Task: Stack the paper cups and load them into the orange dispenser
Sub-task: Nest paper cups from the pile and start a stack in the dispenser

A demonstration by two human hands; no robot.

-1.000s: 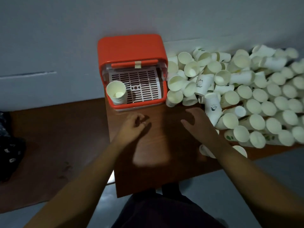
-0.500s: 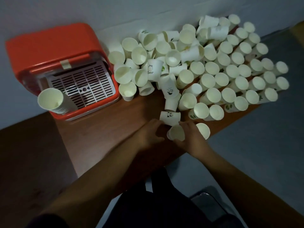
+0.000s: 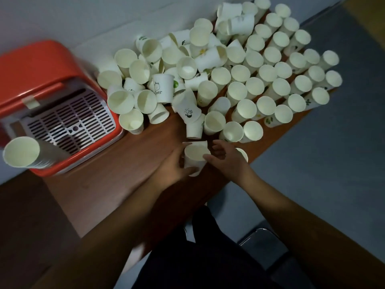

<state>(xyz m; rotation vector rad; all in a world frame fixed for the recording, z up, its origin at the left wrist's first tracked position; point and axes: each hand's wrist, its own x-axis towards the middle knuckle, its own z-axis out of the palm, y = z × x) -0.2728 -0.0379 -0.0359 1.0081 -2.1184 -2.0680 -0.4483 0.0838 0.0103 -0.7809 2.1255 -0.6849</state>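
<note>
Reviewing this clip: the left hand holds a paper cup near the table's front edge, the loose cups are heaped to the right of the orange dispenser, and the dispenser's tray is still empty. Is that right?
Not quite. The tray is not empty: the head view shows a stack of cups already at the front left of the orange dispenser. The rest stands: the left hand holds a paper cup near the table's front edge, and the loose cups lie to the dispenser's right.

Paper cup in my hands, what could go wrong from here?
The left hand grips the paper cup close to the table's front edge, where another cup already sits near the right hand; a nudge could drop it. Tipped cups in the pile may roll if disturbed.
</note>
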